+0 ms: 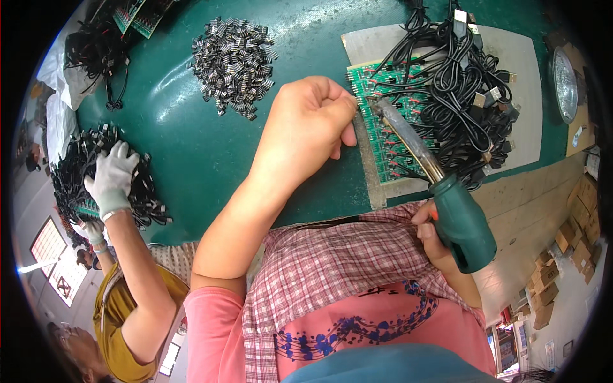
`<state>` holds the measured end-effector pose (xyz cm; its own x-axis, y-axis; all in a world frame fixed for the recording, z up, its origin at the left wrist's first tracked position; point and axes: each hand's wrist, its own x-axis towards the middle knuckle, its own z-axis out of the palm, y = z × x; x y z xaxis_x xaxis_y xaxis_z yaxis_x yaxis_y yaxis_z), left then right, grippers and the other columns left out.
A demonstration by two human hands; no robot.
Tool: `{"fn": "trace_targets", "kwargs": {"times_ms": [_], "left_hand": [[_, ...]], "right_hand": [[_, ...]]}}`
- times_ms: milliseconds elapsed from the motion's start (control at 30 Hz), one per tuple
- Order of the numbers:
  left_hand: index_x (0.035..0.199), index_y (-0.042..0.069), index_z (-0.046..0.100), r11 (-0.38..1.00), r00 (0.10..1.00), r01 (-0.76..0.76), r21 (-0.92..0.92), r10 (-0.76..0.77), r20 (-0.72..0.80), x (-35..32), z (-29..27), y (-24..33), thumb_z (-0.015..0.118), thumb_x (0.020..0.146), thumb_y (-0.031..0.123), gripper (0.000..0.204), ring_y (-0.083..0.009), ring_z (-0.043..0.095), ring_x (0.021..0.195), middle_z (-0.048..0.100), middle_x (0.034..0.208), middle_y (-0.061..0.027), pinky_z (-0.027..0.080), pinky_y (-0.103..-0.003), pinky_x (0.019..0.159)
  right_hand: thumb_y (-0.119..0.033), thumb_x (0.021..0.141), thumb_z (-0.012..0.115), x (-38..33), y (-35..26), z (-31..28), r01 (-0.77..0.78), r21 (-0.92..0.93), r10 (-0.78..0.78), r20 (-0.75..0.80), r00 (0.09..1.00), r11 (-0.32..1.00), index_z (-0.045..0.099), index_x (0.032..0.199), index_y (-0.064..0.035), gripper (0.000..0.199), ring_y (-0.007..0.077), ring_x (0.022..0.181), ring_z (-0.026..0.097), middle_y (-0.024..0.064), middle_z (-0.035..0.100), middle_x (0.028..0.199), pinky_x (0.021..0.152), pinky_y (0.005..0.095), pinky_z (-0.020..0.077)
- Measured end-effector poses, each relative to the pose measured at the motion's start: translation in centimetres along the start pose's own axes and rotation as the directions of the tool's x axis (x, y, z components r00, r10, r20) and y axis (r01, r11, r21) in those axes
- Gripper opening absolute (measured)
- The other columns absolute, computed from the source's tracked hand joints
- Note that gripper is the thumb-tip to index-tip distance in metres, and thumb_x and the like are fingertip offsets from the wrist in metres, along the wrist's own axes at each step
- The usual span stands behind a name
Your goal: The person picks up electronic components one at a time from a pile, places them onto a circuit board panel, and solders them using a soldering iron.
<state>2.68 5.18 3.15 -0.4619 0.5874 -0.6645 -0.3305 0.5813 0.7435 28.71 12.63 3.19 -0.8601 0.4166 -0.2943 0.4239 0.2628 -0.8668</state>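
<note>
My left hand (306, 124) is closed in a pinch at the left edge of a green circuit board panel (391, 153). What its fingertips hold, if anything, is hidden. My right hand (434, 233) grips a soldering iron (463, 220) by its thick green handle. The iron slants up and to the left, its tip over the board's upper left part, close to my left fingertips. Black cables (456, 83) with USB plugs run from the board and lie bundled across its right side. Short red wires show along the board.
A heap of small black-and-metal connectors (233, 64) lies beyond my left hand. The panel rests on a grey sheet (527, 121) on the green tabletop (166, 70). At the left, a co-worker's gloved hand (115, 175) touches another cable pile. A round metal dish (564, 86) stands far right.
</note>
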Motion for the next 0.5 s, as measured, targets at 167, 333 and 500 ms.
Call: {"fn": "trace_targets", "kwargs": {"times_ms": [167,333,500], "left_hand": [[0.081,0.001,0.059,1.000,1.000,-0.001,0.005,0.001,0.007,0.37,-0.44,0.30,0.058,0.087,0.014,0.015,-0.0054,0.045,0.041,0.059,0.057,-0.0027,0.033,-0.019,0.038],[0.077,-0.003,0.059,0.998,0.999,-0.001,0.068,-0.001,0.034,0.49,-0.62,0.58,0.054,0.082,0.009,0.014,-0.0092,0.051,0.044,0.060,0.057,-0.0064,0.040,-0.024,0.043],[0.078,-0.001,0.059,0.998,1.000,0.003,0.064,-0.005,0.025,0.54,-0.49,0.52,0.056,0.084,0.011,0.014,-0.0075,0.048,0.043,0.059,0.056,-0.0046,0.037,-0.022,0.041]], "right_hand": [[-0.013,0.086,0.060,0.42,-0.42,0.05,-0.014,-0.030,0.014,0.026,1.000,0.999,0.049,0.101,-0.0037,0.021,0.0093,0.065,0.050,0.0084,0.058,0.084,0.062,0.0238,0.0444],[-0.012,0.086,0.060,0.58,-0.68,0.02,-0.003,-0.019,0.003,0.020,1.000,1.000,0.048,0.100,-0.0039,0.020,0.0099,0.065,0.050,0.0095,0.058,0.084,0.061,0.0243,0.0444],[-0.014,0.086,0.060,0.47,-0.54,0.28,-0.022,0.047,0.023,-0.034,0.999,0.999,0.050,0.097,-0.0031,0.019,0.0095,0.064,0.049,0.0083,0.058,0.082,0.060,0.0239,0.0437]]}}
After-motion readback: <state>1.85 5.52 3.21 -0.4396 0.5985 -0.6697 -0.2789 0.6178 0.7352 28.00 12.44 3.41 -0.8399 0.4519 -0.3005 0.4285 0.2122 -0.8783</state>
